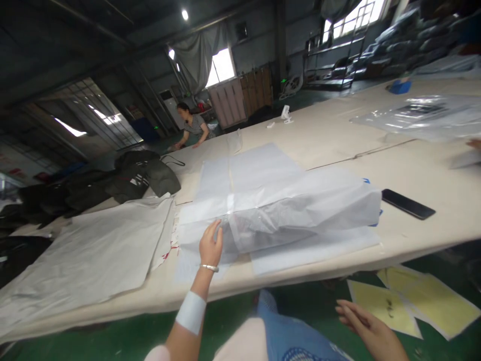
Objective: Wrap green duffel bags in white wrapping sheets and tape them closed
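We seem to be smoothing the plastic bag (285, 214) on the bench (326, 123), left hand (211, 244) spread, right hand (368, 326) loosely curled, empty, the next move wanting light, flat pressure.

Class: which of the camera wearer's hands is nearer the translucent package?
Left: the left hand is at the left end of the package; the right hand is apart, off the table.

One left hand (211, 246), one right hand (365, 323). One bracelet (209, 268), one cuff (191, 312). One bagged bundle (285, 215). One phone (409, 203), one blue box (400, 87). Yellow sheets (443, 303): at least two, overlapping. One co-worker (195, 126). Dark cloths (160, 173): several, too heaped to count.
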`<action>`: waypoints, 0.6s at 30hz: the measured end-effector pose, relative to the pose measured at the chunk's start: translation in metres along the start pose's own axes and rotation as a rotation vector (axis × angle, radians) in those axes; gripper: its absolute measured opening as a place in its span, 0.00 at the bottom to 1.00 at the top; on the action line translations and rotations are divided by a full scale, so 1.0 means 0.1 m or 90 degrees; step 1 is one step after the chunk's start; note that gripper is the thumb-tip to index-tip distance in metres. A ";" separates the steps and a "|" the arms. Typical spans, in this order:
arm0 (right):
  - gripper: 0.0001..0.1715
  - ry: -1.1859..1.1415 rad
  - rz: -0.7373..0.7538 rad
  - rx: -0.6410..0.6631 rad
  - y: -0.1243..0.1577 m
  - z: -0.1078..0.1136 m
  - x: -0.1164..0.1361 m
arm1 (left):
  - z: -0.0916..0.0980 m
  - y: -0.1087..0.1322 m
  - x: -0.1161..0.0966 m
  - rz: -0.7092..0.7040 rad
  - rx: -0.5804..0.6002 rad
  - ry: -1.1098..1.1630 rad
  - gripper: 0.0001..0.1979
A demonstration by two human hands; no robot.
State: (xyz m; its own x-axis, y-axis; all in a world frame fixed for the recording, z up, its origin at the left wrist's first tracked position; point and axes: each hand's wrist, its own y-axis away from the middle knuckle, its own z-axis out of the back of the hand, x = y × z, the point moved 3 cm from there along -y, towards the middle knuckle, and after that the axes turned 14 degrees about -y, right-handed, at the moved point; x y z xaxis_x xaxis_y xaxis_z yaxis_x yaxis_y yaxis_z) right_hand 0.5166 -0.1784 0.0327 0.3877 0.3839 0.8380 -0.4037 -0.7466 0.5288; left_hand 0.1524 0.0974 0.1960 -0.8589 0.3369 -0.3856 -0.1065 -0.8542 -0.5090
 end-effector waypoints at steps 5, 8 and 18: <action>0.31 0.018 0.051 0.018 -0.24 -0.10 0.28 | -0.51 0.54 0.10 0.261 0.134 0.232 0.16; 0.32 0.029 0.057 0.043 -0.32 -0.31 0.41 | -0.78 0.66 0.19 0.311 0.165 0.305 0.17; 0.31 0.112 0.055 0.104 -0.40 -0.80 0.73 | -1.03 0.73 0.22 0.312 0.199 0.384 0.18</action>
State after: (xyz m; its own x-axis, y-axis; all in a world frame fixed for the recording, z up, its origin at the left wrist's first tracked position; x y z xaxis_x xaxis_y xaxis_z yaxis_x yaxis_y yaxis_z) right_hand 0.4952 -0.0769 0.0836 0.2025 0.3931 0.8969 -0.2845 -0.8528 0.4380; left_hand 0.1770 0.0832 0.0713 -0.4384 -0.0225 -0.8985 -0.0013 -0.9997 0.0256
